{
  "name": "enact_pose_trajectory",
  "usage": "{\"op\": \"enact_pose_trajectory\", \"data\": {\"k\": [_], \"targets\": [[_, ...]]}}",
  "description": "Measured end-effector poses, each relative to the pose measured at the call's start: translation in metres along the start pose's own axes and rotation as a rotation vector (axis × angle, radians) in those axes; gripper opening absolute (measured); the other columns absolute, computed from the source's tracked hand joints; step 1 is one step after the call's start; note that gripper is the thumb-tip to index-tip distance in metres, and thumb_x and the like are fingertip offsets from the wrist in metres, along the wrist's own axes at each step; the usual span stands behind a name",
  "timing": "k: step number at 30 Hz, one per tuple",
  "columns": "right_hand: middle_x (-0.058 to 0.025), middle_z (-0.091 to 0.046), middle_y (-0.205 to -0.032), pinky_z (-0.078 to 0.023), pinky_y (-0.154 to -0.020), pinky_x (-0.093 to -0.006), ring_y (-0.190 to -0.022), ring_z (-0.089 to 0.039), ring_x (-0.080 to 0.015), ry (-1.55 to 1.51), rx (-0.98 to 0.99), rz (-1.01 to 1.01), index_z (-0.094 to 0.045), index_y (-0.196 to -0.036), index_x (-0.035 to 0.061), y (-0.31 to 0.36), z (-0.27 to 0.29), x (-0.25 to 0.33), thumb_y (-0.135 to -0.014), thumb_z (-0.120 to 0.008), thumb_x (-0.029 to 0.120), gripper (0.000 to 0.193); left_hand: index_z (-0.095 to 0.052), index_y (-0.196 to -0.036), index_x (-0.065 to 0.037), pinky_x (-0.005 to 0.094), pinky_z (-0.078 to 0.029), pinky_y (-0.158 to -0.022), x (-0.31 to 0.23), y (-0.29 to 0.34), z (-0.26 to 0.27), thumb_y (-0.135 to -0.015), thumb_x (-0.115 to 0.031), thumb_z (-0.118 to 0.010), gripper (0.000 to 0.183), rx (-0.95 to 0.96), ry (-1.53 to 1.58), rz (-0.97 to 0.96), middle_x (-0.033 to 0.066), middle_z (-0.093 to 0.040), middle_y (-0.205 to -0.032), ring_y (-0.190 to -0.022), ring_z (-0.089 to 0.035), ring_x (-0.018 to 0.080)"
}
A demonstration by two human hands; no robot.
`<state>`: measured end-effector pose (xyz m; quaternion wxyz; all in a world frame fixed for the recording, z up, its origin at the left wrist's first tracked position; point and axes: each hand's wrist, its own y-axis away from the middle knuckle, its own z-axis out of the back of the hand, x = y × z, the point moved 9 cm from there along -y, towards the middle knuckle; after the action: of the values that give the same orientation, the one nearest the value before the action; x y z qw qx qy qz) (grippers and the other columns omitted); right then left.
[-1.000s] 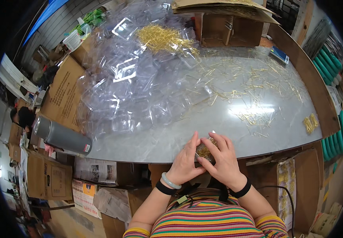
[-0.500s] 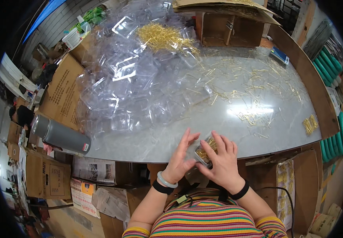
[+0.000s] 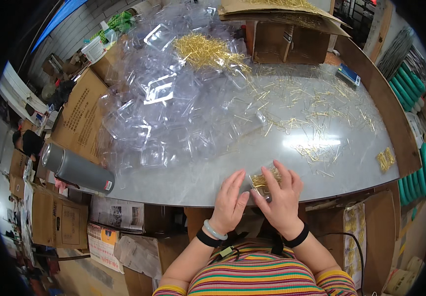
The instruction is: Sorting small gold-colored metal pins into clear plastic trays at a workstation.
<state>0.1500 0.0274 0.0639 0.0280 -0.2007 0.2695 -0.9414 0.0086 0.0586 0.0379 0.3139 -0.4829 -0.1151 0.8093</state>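
At the table's front edge sits a small clear plastic box (image 3: pixel 259 183) filled with thin gold wire pieces, perhaps hooks. My right hand (image 3: pixel 283 201) grips it from the right, the thumb along the near side and the fingers over the top, hiding part of it. Just left of the box is my left hand (image 3: pixel 229 203); its fingers are stretched out, with nothing in them. More loose gold wire pieces (image 3: pixel 316 118) lie scattered on the right half of the table, and a dense heap of gold wire (image 3: pixel 205 51) rests on the plastic boxes at the back.
Many empty clear plastic boxes (image 3: pixel 161 118) cover the left and back of the grey table (image 3: pixel 188 185). A grey flask (image 3: pixel 77 169) lies at the left edge. An open cardboard box (image 3: pixel 292 42) stands behind; a small gold bundle (image 3: pixel 385 159) lies near the right cardboard wall (image 3: pixel 388 103).
The filled box, tilted at the table edge between both hands, now lies further onto the table under my right hand. My left hand's fingers have come closer together, apart from the box.
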Motion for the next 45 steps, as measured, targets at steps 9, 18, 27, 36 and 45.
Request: {"op": "enact_pose_trajectory", "data": {"k": [9, 18, 27, 36, 45], "targets": [[-0.0189, -0.040, -0.152, -0.030, -0.112, -0.0527, -0.136, -0.037, -0.0407, 0.073, 0.091, -0.009, -0.052, -0.141, 0.0074, 0.002, -0.018, -0.013, -0.084, -0.074, 0.033, 0.067, -0.060, -0.130, 0.005, 0.0461, -0.042, -0.107, -0.007, -0.001, -0.011, -0.095, -0.016, -0.063, 0.041, 0.006, -0.161, -0.084, 0.0227, -0.055, -0.138, -0.129, -0.052, 0.0395], [-0.0245, -0.032, -0.156, -0.033, -0.113, -0.0511, -0.137, -0.037, -0.0434, -0.068, 0.160, -0.050, -0.040, -0.149, 0.0038, 0.007, -0.020, -0.023, -0.075, -0.079, 0.023, 0.087, -0.065, -0.116, 0.002, 0.0495, -0.042, -0.107, -0.027, -0.006, -0.030, -0.089, -0.016, -0.070, 0.033, 0.153, -0.335, -0.229, 0.0220, -0.057, -0.135, -0.131, -0.048, 0.0463], [-0.0228, -0.040, -0.147, -0.035, -0.108, -0.0519, -0.131, -0.041, -0.0432, -0.260, 0.082, -0.110, -0.047, -0.143, 0.0068, -0.004, -0.004, -0.025, -0.075, -0.081, 0.032, 0.081, -0.039, -0.120, -0.004, 0.0493, -0.034, -0.114, -0.008, -0.003, -0.026, -0.092, -0.044, -0.071, 0.058, 0.169, 0.089, -0.131, 0.0266, -0.044, -0.149, -0.141, -0.038, 0.0475], [-0.0170, -0.051, -0.135, -0.037, -0.101, -0.0510, -0.121, -0.047, -0.0378, -0.149, 0.038, -0.092, -0.058, -0.132, 0.0083, 0.005, -0.010, -0.030, -0.084, -0.075, 0.030, 0.055, -0.039, -0.128, -0.002, 0.0466, -0.033, -0.116, -0.003, -0.002, -0.025, -0.092, -0.056, -0.065, 0.070, 0.216, 0.117, -0.023, 0.0260, -0.042, -0.151, -0.143, -0.038, 0.0437], [-0.0181, -0.051, -0.133, -0.035, -0.104, -0.0497, -0.124, -0.045, -0.0396, -0.114, -0.015, -0.077, -0.062, -0.123, 0.0059, -0.002, -0.002, -0.019, -0.081, -0.075, 0.029, 0.050, -0.036, -0.147, 0.001, 0.0475, -0.034, -0.116, -0.001, -0.001, -0.021, -0.089, -0.052, -0.070, 0.086, 0.172, 0.147, -0.045, 0.0216, -0.047, -0.147, -0.139, -0.042, 0.0422]]}}
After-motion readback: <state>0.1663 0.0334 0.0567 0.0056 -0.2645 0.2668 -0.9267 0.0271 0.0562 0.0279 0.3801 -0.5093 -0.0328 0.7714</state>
